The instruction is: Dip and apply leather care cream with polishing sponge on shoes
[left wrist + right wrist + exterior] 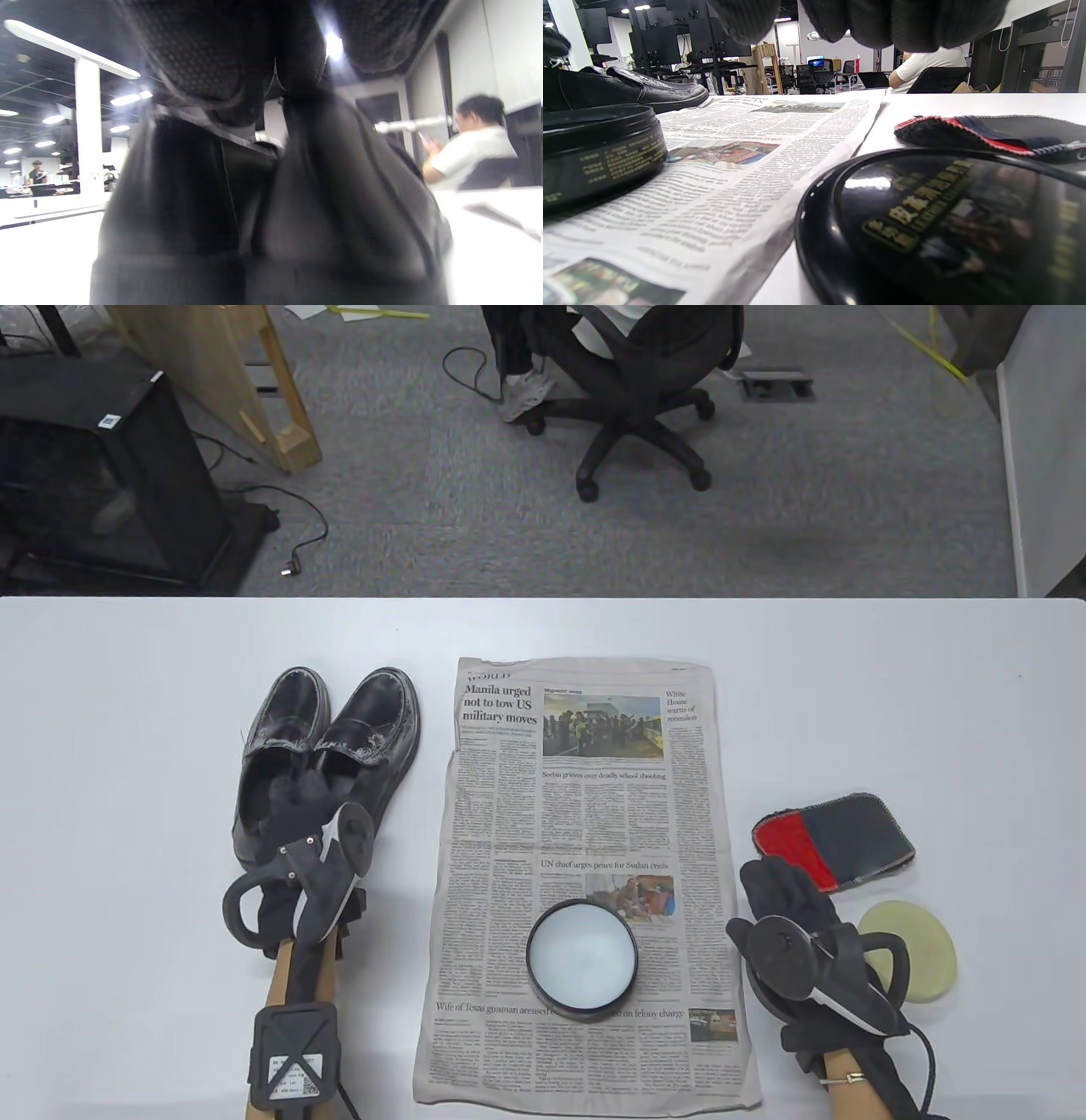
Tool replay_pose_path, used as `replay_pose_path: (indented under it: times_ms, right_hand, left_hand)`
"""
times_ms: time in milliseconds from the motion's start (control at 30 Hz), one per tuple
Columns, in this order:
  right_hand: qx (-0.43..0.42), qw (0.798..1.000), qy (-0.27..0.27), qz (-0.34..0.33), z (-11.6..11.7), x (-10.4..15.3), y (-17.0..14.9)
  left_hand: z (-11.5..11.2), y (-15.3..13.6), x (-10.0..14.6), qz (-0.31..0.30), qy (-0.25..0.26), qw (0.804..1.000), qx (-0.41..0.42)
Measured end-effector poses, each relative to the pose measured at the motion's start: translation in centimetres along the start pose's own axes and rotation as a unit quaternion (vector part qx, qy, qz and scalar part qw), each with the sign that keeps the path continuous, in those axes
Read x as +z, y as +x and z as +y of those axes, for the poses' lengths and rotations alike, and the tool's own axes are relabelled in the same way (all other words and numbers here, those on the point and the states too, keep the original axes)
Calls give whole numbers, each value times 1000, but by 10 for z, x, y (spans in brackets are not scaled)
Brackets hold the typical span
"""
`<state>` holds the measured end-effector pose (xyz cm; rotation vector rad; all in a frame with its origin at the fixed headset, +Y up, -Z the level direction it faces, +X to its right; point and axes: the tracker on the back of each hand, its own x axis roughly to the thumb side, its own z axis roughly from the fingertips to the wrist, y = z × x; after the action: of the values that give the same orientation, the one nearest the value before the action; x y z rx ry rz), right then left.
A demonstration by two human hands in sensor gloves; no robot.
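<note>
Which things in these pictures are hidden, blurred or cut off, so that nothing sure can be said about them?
- Left hand fingers: table view, the tracker covers them, so their grip on the shoes is unclear.
- Left wrist view: the shoes are a dark blur.
- Lid: table view, fully under the right hand.
- Sponge: table view, partly behind the right tracker.
- Cream tin label: right wrist view, unreadable.

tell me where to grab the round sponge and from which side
Pinch the polishing sponge at its far-right rim, coming from above on the right. It is a thin disc lying flat on the table, and the right hand covers its left edge, so only the right rim is free.
</note>
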<state>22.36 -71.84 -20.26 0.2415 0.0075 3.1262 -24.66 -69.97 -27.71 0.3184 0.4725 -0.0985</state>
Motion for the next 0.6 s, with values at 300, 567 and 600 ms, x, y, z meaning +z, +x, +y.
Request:
replay_pose_path:
  times_ms: [300,567,600]
  right_hand:
    - [16,1000,13,5,4,-2,1]
    - [28,999,18,8,6,-3,1]
    - [30,999,14,8,5,-2,2]
  left_hand:
    - [-44,-52,-23,74,-227,968,77]
    - [-40,-72,-23,137,-136,966,174]
    - [-36,-74,-24,139,-122,964,190]
